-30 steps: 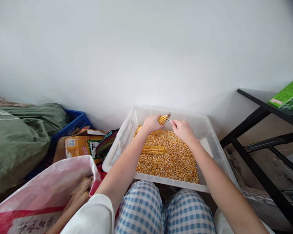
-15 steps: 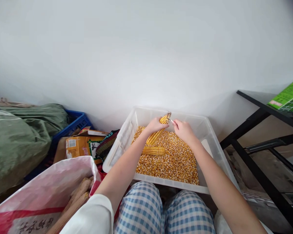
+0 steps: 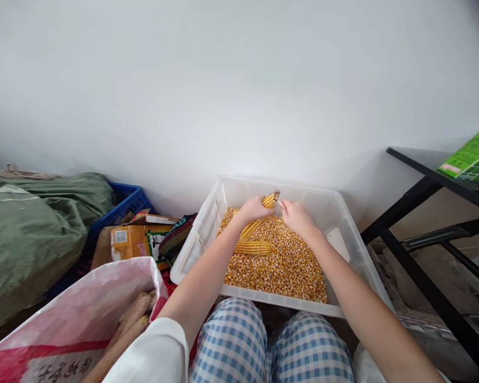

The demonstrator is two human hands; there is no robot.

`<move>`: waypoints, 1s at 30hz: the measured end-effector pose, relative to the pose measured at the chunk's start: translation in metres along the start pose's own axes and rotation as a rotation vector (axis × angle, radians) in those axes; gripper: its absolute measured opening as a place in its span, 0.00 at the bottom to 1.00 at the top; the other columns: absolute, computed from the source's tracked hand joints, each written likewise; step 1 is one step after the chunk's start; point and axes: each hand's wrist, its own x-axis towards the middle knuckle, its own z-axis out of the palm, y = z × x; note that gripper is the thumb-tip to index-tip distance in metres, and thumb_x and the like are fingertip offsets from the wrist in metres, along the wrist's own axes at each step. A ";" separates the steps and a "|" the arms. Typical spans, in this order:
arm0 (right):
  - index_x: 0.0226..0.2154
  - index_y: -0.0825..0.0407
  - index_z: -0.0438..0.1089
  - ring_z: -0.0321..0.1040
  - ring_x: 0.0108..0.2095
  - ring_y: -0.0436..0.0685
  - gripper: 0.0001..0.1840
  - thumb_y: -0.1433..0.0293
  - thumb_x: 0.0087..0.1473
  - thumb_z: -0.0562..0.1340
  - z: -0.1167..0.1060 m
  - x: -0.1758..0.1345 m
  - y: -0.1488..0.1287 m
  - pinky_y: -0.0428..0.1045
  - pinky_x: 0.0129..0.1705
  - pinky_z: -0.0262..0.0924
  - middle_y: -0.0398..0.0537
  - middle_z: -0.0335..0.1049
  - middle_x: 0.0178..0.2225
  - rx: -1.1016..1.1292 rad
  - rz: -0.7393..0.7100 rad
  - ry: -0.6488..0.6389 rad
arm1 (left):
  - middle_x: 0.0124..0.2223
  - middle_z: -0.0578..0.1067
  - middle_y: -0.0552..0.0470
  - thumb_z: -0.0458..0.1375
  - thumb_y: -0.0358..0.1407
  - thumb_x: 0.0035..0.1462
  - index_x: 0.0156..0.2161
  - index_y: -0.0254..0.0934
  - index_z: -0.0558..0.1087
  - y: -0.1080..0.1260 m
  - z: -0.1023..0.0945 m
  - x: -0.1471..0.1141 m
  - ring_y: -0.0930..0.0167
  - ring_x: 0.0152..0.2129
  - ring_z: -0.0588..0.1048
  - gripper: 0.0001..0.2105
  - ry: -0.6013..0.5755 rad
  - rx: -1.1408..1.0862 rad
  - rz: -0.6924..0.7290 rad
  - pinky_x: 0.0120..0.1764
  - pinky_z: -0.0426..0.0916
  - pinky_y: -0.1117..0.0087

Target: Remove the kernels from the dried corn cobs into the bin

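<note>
My left hand point(image 3: 256, 208) is closed round an ear of corn point(image 3: 270, 200), whose dry, ragged end points up and to the right. Against that end my right hand point(image 3: 296, 215) pinches a thin, light metal tool point(image 3: 279, 202); most of it is hidden in the fist, so its kind does not show. Both hands are above a translucent plastic bin point(image 3: 233, 189). Loose corn kernels point(image 3: 279, 266) cover much of its bottom. Another corn cob point(image 3: 253, 248) lies on the kernels, with more corn partly hidden behind my left hand.
At the left front stands a white and red sack point(image 3: 83, 298) with bare cobs point(image 3: 131, 324) in it. Behind it are an orange carton point(image 3: 133, 242), a blue crate point(image 3: 131, 201) and a green cover point(image 3: 32, 229). A black metal frame point(image 3: 419, 255) stands close on the right.
My hands have dropped slightly with the ear of corn, and the ear leans over more. My right hand has shifted a little left, still holding the tool against the ear's end.
</note>
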 end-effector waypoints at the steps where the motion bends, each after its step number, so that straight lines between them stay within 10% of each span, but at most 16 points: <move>1: 0.33 0.54 0.64 0.66 0.27 0.54 0.17 0.66 0.60 0.43 0.002 0.000 0.000 0.47 0.27 0.42 0.50 0.70 0.27 0.027 0.019 0.012 | 0.30 0.74 0.52 0.55 0.46 0.42 0.37 0.35 0.71 0.001 0.001 0.000 0.71 0.25 0.71 0.19 -0.014 -0.041 -0.007 0.28 0.63 0.74; 13: 0.32 0.55 0.65 0.64 0.27 0.52 0.17 0.66 0.60 0.44 0.023 0.003 0.009 0.46 0.28 0.42 0.49 0.70 0.27 0.171 -0.006 0.107 | 0.35 0.74 0.52 0.58 0.45 0.42 0.38 0.33 0.73 -0.001 0.009 0.004 0.70 0.32 0.72 0.20 -0.181 -0.541 -0.098 0.36 0.66 0.72; 21: 0.37 0.54 0.64 0.66 0.30 0.52 0.16 0.67 0.60 0.43 0.027 0.006 0.018 0.45 0.30 0.45 0.49 0.71 0.31 0.153 -0.135 0.090 | 0.23 0.73 0.49 0.56 0.49 0.44 0.34 0.32 0.70 -0.005 0.007 -0.003 0.70 0.20 0.72 0.20 -0.618 -0.831 -0.217 0.28 0.69 0.68; 30: 0.31 0.52 0.66 0.63 0.26 0.50 0.17 0.65 0.59 0.45 -0.005 0.001 0.027 0.45 0.27 0.42 0.47 0.70 0.28 0.144 -0.127 -0.086 | 0.31 0.74 0.55 0.58 0.45 0.40 0.36 0.36 0.73 -0.007 0.015 0.003 0.70 0.29 0.72 0.18 -0.221 -0.278 -0.065 0.32 0.66 0.73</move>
